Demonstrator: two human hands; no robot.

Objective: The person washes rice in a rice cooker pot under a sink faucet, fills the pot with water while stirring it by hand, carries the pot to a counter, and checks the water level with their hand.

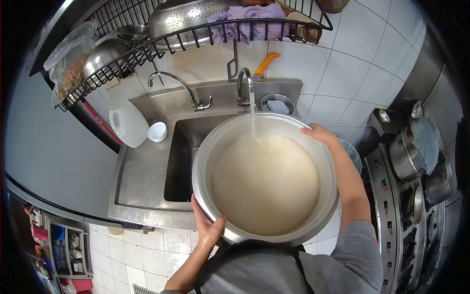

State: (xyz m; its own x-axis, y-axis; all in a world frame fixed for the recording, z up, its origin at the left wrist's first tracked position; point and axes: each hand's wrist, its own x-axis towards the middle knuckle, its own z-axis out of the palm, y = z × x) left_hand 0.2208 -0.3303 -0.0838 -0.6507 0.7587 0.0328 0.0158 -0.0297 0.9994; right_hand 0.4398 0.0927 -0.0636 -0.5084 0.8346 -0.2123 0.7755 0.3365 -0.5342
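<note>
Silvery metal pot (328,191), head view, under running faucet (243,83), partly over sink basin (183,152), cloudy liquid (264,188) inside. Left hand (209,229): fingers partly spread, grasping near-left rim, thumb uppermost. Right hand (319,133): fingers grasping far-right rim; some hidden.

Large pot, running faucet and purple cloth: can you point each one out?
Large pot (198,171): head view, on the left side of its rim.
Running faucet (240,88): head view, on its upright neck.
Purple cloth (246,13): head view, on its upper part.
</note>
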